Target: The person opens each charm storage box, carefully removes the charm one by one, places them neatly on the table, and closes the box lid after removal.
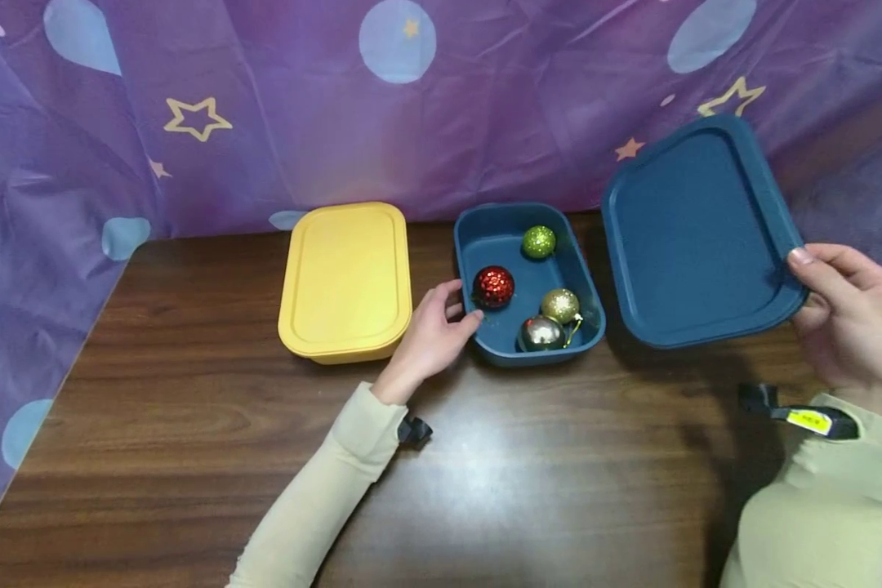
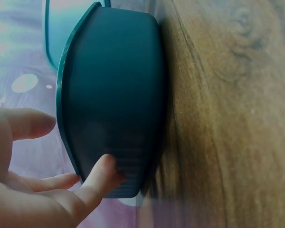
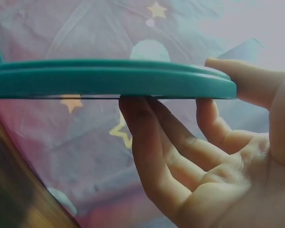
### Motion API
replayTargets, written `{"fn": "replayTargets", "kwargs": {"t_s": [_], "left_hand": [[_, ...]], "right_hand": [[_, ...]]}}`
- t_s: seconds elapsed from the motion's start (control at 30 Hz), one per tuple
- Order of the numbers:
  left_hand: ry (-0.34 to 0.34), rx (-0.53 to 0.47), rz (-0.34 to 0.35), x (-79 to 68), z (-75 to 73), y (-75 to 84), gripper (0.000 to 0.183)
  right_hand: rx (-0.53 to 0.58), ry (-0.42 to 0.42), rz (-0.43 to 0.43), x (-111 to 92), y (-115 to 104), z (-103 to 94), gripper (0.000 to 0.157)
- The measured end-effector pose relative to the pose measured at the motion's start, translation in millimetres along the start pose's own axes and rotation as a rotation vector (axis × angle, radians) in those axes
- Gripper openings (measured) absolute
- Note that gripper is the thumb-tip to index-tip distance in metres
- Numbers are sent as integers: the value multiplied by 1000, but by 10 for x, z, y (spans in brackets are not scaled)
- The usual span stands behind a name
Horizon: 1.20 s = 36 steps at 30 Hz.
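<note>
An open dark blue container (image 1: 461,245) stands on the wooden table and holds a red glitter ball (image 1: 493,287), a green one (image 1: 539,242), a gold one (image 1: 560,305) and a shiny silver-gold one (image 1: 541,333). My left hand (image 1: 461,305) is at its left wall. In the left wrist view the thumb (image 2: 104,171) touches the container wall (image 2: 114,95) while the other fingers stay straight and off the rim. My right hand (image 1: 808,282) holds the matching blue lid (image 1: 694,237) tilted in the air right of the container, thumb on top, fingers (image 3: 147,133) beneath the lid's edge (image 3: 109,81).
A closed yellow container (image 1: 347,278) sits just left of my left hand. A purple cloth with stars and dots (image 1: 485,106) hangs behind the table and down its left side. The dark wooden tabletop (image 1: 191,392) stretches toward me.
</note>
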<state>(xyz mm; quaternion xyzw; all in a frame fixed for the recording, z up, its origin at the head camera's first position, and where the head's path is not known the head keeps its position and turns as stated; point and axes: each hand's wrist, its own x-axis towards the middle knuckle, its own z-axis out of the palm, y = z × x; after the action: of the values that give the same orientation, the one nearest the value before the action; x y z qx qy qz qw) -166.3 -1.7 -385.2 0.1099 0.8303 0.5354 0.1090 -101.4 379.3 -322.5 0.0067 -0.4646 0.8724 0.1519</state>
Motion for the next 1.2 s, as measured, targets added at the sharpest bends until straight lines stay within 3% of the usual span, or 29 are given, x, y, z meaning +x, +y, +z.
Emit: {"fn": "replayTargets", "kwargs": {"t_s": [0.23,0.47,0.67,0.73,0.8,1.03,1.2], "left_hand": [[0,-24,-37,20,6,-7,61],[-11,-53,-59,33,27,-30,60],[-17,-63,-62,40,35,-41,59],[-20,-63,-63,43,35,-44,58],[-25,-64,-65,44,36,-47,58],[-27,-107,-84,35,38,-53,54],[-29,-172,-101,24,42,-36,54]], "right_hand": [[-65,119,-37,16,-1,23,12],[-286,332,-99,23,22,113,7],[-384,472,-129,56,50,195,11],[-412,483,-123,58,61,202,11],[-508,489,-92,48,67,204,9],[-998,404,104,-11,39,171,10],[-1125,321,153,-29,47,181,14]]}}
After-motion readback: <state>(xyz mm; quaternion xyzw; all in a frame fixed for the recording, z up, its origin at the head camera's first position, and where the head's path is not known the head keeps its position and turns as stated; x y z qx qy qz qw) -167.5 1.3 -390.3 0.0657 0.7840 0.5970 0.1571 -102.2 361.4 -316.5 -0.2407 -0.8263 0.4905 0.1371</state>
